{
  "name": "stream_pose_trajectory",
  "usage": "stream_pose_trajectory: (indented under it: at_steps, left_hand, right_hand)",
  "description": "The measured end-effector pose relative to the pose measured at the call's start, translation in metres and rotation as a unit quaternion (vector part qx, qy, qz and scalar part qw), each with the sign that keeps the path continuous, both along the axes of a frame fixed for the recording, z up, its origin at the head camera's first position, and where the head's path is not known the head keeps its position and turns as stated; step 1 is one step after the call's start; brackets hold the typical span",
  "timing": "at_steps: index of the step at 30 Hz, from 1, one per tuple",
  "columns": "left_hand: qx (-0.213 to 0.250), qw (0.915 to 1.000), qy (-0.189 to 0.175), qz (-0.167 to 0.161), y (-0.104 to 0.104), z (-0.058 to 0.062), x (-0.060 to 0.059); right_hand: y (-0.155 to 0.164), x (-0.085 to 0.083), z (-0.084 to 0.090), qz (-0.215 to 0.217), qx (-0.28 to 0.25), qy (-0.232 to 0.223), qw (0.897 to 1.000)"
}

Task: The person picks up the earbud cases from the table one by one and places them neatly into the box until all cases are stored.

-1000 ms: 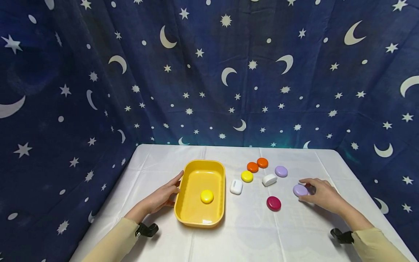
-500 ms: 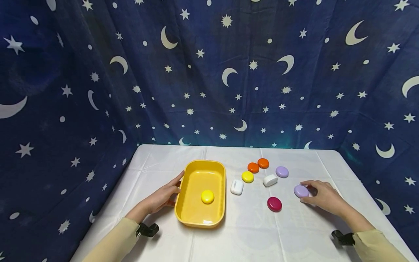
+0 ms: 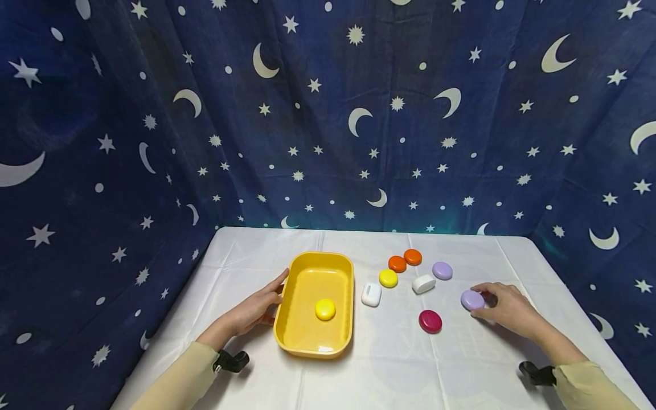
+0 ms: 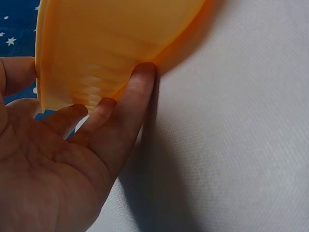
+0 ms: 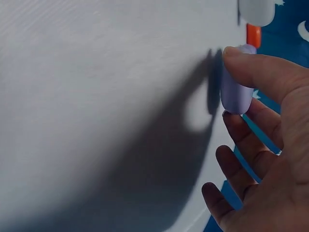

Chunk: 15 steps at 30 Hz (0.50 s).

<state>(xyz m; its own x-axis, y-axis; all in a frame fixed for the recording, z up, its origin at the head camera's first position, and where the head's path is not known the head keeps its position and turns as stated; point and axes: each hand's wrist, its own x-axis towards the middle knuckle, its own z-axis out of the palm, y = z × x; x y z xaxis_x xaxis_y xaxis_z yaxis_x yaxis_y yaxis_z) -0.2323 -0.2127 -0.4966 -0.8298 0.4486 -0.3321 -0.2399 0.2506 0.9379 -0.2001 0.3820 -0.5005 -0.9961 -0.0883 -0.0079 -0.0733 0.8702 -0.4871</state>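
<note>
My left hand (image 3: 257,309) rests against the left outer wall of a yellow rectangular tray (image 3: 282,336). In the left wrist view its extended fingers (image 4: 130,104) touch the tray's side. A glossy yellow disc (image 3: 325,309) lies inside the tray. To the right, my right hand (image 3: 504,307) pinches a smooth lilac disc (image 3: 472,300) by its edge. The right wrist view shows the thumb on one side of this disc (image 5: 236,92) and fingertips at its lower end, with a shadow beside it on the cloth.
Between the hands lie two orange discs (image 3: 397,264), a yellow disc (image 3: 388,278), another lilac disc (image 3: 442,270), a crimson disc (image 3: 430,322), a white rounded piece (image 3: 423,284) and a white case-like piece (image 3: 371,294). A starry blue curtain (image 3: 328,125) borders the white-covered table (image 3: 379,376).
The whole head view has shifted very slightly. Both hands keep their places, the left at the tray and the right at the lilac disc.
</note>
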Motion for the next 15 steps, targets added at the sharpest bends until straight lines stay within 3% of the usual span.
stream_pose_trajectory:
  at_steps: [8, 15]
  left_hand:
    - [0.003, 1.0, 0.0, -0.002, -0.001, 0.001, 0.001]
    - [0.002, 1.0, 0.004, -0.002, 0.0, 0.002, 0.002]
  right_hand:
    - [-0.013, -0.005, 0.022, 0.034, -0.011, 0.043, 0.998]
    - [-0.046, -0.01, 0.044, 0.059, -0.021, 0.066, 0.996]
